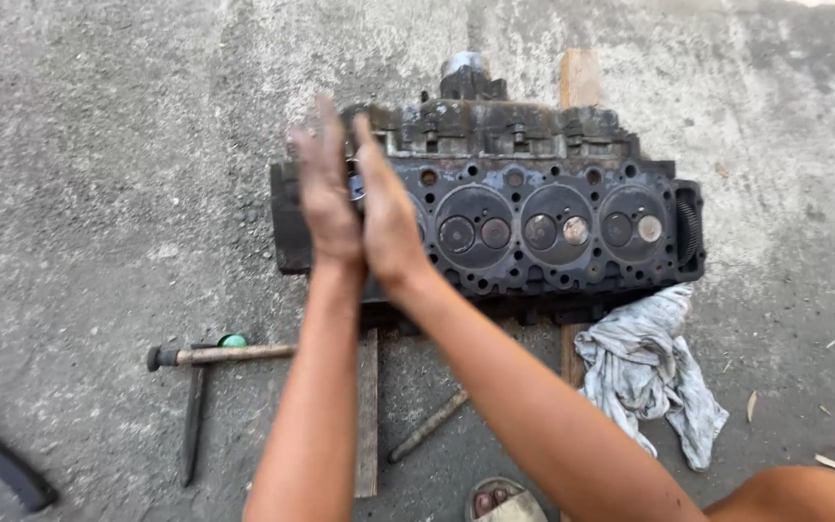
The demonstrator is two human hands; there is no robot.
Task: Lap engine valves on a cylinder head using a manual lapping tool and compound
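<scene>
A dark, greasy engine cylinder head (533, 227) lies on the concrete with its valve side up, showing round combustion chambers and valves. It rests on wooden strips (580, 77). My left hand (326, 188) and my right hand (387, 208) are raised over the head's left end, palms pressed flat against each other, fingers straight. Neither hand holds anything that I can see. They hide the leftmost chamber.
A hammer with a wooden handle (224, 355) lies left of my arms, with a small green object (233, 340) and a dark metal bar (192, 425) beside it. A rod (427, 425) lies between my arms. A grey rag (649, 372) sits at the right.
</scene>
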